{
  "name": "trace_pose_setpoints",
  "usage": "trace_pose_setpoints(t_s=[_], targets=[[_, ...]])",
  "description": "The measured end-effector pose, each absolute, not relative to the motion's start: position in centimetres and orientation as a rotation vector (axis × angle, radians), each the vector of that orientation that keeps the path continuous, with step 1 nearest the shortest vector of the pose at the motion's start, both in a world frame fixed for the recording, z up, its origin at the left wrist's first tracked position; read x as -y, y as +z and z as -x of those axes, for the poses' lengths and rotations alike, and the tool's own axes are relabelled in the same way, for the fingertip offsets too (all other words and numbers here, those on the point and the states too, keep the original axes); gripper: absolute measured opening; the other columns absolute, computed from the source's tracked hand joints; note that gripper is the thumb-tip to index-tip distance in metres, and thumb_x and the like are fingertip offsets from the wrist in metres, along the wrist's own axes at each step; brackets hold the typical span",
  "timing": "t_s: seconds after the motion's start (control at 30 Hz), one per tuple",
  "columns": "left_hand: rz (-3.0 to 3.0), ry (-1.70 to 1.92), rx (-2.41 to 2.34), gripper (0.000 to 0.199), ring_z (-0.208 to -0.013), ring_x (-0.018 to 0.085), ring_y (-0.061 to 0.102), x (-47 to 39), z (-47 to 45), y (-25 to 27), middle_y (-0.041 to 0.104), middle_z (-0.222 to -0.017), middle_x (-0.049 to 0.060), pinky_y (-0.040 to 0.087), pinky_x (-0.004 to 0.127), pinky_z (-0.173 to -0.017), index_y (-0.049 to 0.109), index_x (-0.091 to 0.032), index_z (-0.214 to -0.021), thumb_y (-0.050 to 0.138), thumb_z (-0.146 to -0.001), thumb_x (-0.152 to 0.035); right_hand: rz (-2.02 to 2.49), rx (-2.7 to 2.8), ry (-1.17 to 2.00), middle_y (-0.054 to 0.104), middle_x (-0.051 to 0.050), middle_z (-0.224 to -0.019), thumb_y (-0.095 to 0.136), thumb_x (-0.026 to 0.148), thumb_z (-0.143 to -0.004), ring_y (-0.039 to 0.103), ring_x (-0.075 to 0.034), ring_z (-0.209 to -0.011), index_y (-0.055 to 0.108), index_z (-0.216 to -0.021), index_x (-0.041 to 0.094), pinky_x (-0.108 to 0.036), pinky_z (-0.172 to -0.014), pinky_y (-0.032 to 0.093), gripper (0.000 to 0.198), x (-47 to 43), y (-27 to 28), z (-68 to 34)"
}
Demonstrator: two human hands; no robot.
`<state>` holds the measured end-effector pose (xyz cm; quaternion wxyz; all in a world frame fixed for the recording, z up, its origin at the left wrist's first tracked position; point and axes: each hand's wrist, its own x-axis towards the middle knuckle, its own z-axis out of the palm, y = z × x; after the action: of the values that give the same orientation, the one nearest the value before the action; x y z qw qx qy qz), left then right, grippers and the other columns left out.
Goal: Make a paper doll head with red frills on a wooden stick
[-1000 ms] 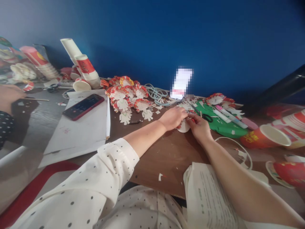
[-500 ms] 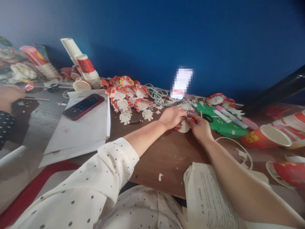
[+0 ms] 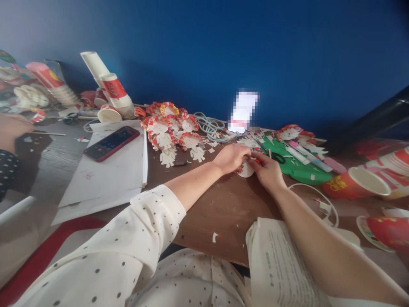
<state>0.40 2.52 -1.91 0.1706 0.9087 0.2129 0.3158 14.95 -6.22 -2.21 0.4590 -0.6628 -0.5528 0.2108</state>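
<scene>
Both hands meet over the brown table around a small paper craft [image 3: 246,170], a round white piece with a red frilled rim. My left hand [image 3: 231,157] is closed, its fingers curled at the craft's far left edge. From the other side my right hand [image 3: 267,170] pinches the craft between thumb and fingers. Hands cover most of the frill. Several similar paper figures [image 3: 162,132], with white bodies and red frills around their heads, lie in a pile left of my hands. Black-handled scissors [image 3: 277,158] rest just beyond my right hand.
A lit phone [image 3: 243,113] leans near the blue wall. Another phone [image 3: 111,143] lies on white paper at left, before stacked paper cups [image 3: 116,94]. At right are green material [image 3: 300,170] with markers, an orange cup [image 3: 338,186] and a white cable [image 3: 334,209]. Another person's hand [image 3: 14,128] is far left.
My fingers have shifted very slightly at the paper craft, with the right fingertips a little closer to the left hand. Everything else looks the same.
</scene>
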Motion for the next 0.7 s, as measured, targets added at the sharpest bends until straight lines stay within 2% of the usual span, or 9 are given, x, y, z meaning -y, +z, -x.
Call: trace_pose_setpoints(t_s=[0.37, 0.5, 0.7], targets=[[-2.41, 0.917, -0.624, 0.016, -0.09, 0.017, 0.066, -2.0, -0.4, -1.3, 0.073, -0.096, 0.005, 0.05, 0.03, -0.083, 0.069, -0.018, -0.095, 0.053, -0.092, -0.02, 1.644, 1.362, 0.441, 0.076, -0.009, -0.103, 0.062, 0.038, -0.08, 0.068, -0.026, -0.096, 0.075, -0.108, 0.016, -0.04, -0.087, 0.051, 0.038, 6.1, -2.4, -15.1], [-2.169, 1.007, -0.795, 0.016, -0.09, 0.016, 0.066, -2.1, -0.4, -0.8, 0.073, -0.096, 0.005, 0.05, 0.03, -0.084, 0.07, -0.017, -0.093, 0.054, -0.091, -0.02, 1.632, 1.388, 0.387, 0.075, -0.009, -0.107, 0.06, 0.036, -0.081, 0.067, -0.027, -0.102, 0.075, -0.108, 0.016, -0.04, -0.091, 0.05, 0.037, 6.1, -2.3, -15.2], [-2.009, 0.858, -0.807, 0.018, -0.085, 0.017, 0.067, -2.2, -0.3, -0.7, 0.074, -0.09, 0.005, 0.052, 0.031, -0.083, 0.071, -0.016, -0.09, 0.061, -0.088, -0.031, 1.657, 1.355, 0.343, 0.076, -0.01, -0.104, 0.06, 0.037, -0.081, 0.069, -0.027, -0.098, 0.075, -0.108, 0.016, -0.04, -0.088, 0.051, 0.037, 6.0, -2.4, -15.3]])
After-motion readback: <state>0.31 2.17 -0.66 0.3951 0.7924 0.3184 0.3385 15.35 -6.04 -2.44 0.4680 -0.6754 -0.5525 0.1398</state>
